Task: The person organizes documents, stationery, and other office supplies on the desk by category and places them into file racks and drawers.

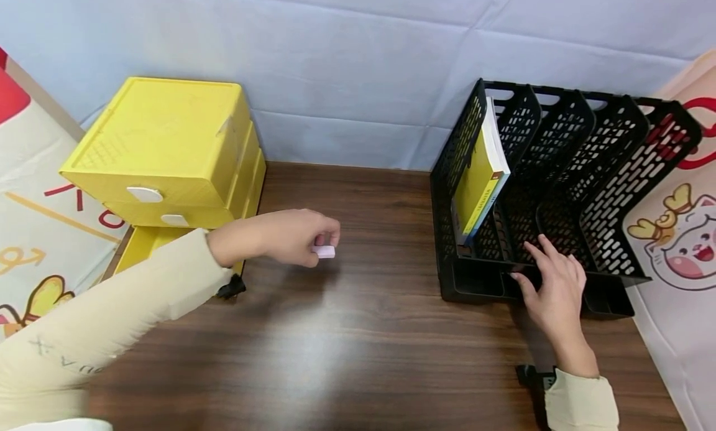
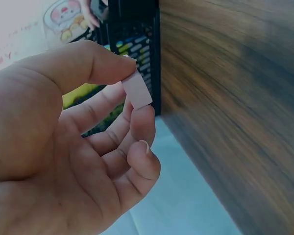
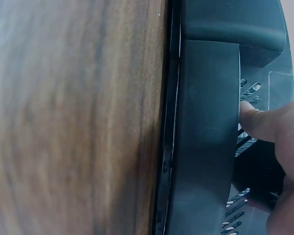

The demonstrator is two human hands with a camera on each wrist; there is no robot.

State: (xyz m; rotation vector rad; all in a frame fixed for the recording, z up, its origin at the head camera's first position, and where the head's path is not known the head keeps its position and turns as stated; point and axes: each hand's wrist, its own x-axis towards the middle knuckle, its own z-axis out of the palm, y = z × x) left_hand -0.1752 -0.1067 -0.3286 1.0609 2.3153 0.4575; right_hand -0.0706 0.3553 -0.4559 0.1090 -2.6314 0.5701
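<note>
My left hand [image 1: 291, 235] is over the table, pinching a small pale pink block [image 2: 137, 90] between thumb and fingertips. In the left wrist view the block is flat and rectangular, and the other fingers curl loosely beneath it. My right hand [image 1: 554, 288] reaches over the front of a black file rack [image 1: 475, 294], fingers spread and extended. Its thumb [image 3: 252, 117] is right at the rim of the front tray in the right wrist view. A yellow book [image 1: 475, 182] stands tilted in the rack's leftmost slot.
Left of the left hand stands a yellow drawer unit [image 1: 162, 126], its bottom drawer [image 1: 140, 250] pulled out under the left forearm. Pale cloth [image 1: 347, 76] hangs behind the wooden table [image 1: 358, 356]. Printed cloth [image 1: 688, 244] lies beyond the rack on the right.
</note>
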